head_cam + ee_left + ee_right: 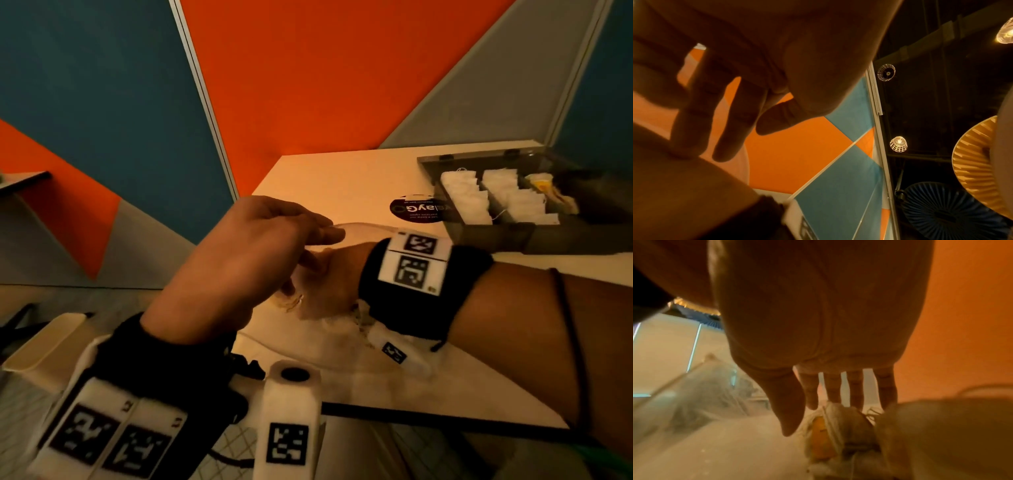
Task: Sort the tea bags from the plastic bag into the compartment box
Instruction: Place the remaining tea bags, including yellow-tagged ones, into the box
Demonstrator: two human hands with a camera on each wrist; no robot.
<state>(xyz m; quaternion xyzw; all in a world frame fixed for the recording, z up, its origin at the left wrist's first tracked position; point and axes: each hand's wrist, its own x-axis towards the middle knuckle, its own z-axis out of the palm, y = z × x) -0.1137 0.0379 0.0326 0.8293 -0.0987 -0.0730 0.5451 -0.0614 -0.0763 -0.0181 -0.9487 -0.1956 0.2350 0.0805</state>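
orange, blue and grey wall panels (308, 68) are framing a pale table (342, 171) under warm light. at left, the left hand (239, 263) is hovering above the table with fingers (694, 113) loosely extended, apparently pinching the rim of the clear plastic bag (359, 229), though blur is making the grip hard to confirm. just right of it, the right hand (329, 274) is reaching inside the bag with straight, spread fingers (855, 389) grasping nothing, fingertips sitting just above a yellow-tagged tea bag (838, 426) lying in the bag. a black round sticker (418, 209) is lying on the table behind. at far right, the open compartment box (513, 233) is holding rows of white tea bags (469, 198).
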